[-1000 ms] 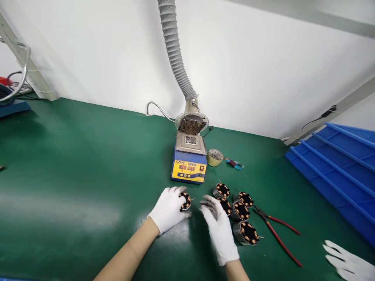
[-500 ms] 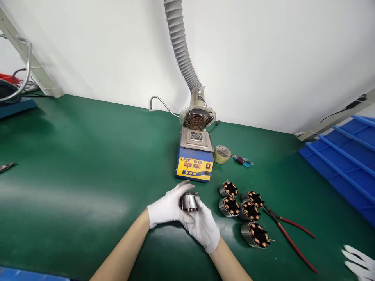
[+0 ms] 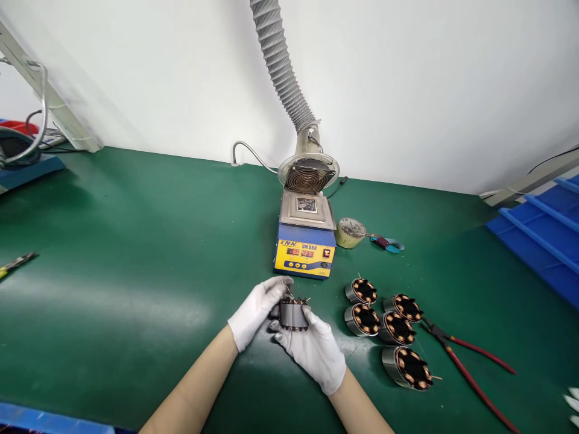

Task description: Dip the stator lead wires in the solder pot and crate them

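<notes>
My right hand [image 3: 316, 349], in a white glove, holds a metal motor stator [image 3: 293, 314] with its ringed side upward. At the stator's upper left edge, my left hand [image 3: 259, 306] pinches a thin wire [image 3: 290, 290] that rises from it. Behind the hands stands a blue and yellow solder pot [image 3: 304, 256] with a lit display. Several more stators with copper windings, one of them nearest the front [image 3: 407, 367], rest on the green table to the right of my hands.
Red-handled pliers [image 3: 470, 374] lie open at the right. Beside the pot are a small cup [image 3: 350, 232] and a blue-handled tool [image 3: 388, 244]. A fume hose [image 3: 283, 66] hangs above. Blue crates [image 3: 543, 241] stand far right; yellow-handled pliers [image 3: 17, 263] lie far left.
My left fingers have moved from around the stator to the wire at its top. The view has shifted slightly left, showing more of the pliers at the left edge.
</notes>
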Action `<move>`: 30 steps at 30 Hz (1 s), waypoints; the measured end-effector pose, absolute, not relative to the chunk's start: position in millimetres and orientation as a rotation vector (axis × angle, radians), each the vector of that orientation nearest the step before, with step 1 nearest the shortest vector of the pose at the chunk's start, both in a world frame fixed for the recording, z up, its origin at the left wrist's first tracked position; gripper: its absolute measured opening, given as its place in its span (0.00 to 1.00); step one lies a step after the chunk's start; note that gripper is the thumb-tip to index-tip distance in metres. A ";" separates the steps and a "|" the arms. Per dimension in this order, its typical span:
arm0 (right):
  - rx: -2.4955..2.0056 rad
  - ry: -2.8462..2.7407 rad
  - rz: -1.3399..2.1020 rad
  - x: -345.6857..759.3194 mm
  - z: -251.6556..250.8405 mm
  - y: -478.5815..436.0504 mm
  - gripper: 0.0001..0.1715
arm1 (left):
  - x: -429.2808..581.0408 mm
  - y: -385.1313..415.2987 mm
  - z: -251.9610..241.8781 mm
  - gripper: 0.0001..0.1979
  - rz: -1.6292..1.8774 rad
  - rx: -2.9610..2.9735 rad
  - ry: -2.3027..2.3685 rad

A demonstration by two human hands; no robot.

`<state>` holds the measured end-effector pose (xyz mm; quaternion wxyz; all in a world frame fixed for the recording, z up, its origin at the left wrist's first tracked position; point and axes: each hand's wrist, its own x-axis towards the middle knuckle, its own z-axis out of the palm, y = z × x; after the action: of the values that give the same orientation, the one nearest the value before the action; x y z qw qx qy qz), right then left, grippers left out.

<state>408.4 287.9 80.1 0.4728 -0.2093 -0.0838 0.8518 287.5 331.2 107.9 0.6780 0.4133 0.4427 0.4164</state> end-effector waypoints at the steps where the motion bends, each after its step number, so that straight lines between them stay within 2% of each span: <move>1: -0.522 -0.193 2.054 407.6 79.9 287.7 0.18 | 289.4 330.0 108.5 0.23 0.914 0.926 0.992; 5: -0.575 -0.219 1.976 403.5 78.8 286.5 0.14 | 297.9 326.9 109.5 0.16 1.016 0.808 1.057; 13: -0.481 -0.135 2.128 411.2 84.0 290.1 0.22 | 284.2 343.4 99.3 0.20 1.309 0.666 1.032; 15: -0.474 -0.098 2.130 414.0 85.6 292.0 0.23 | 281.8 342.2 100.7 0.24 1.112 0.849 1.001; 18: -0.508 -0.124 2.116 416.0 86.9 293.1 0.28 | 281.9 334.2 102.9 0.39 0.628 1.217 0.935; 19: -0.519 -0.136 2.108 416.3 87.0 292.8 0.28 | 282.2 331.6 102.7 0.42 0.544 1.276 0.921; 30: -0.488 -0.047 2.078 418.0 81.7 288.8 0.18 | 284.5 331.6 106.8 0.22 0.735 1.009 0.865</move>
<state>418.0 288.8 81.7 0.4824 -0.2000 -0.0194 0.8526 284.5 331.6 106.8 0.7255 0.4573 0.3920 0.3330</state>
